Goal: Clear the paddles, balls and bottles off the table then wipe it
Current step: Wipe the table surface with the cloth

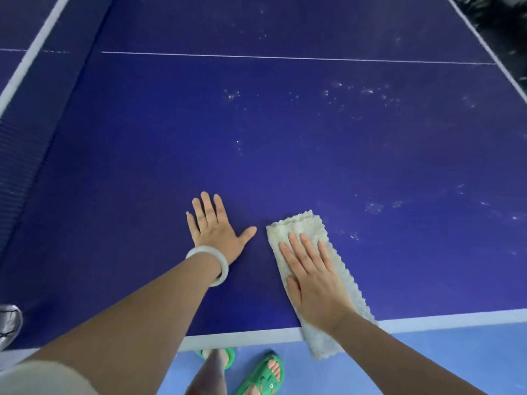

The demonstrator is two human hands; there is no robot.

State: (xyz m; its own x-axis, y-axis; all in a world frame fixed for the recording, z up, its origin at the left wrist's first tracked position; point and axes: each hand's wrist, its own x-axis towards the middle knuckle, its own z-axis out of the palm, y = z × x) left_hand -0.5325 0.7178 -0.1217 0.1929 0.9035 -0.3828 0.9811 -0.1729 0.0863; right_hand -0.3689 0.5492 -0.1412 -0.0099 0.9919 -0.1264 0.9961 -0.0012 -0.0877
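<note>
Straight fingers (298, 249) of the right hand (316, 286) press flat on a fluffy cloth (302, 223), gripping nothing; the cloth reaches just past the fingertips and runs back under the wrist, its tail hanging off the near edge of the desk (128, 181). Being soft, light and limp, it probably slides best under a flat palm at mid-length. The left hand (216, 235), fingers spread and empty, rests flat just to its left, and pale smudges (373, 208) lie ahead and to the right of the fingers.

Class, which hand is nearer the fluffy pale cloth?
Right. The right hand lies flat on the fluffy pale cloth; the left hand rests on the blue table beside it, apart.
</note>
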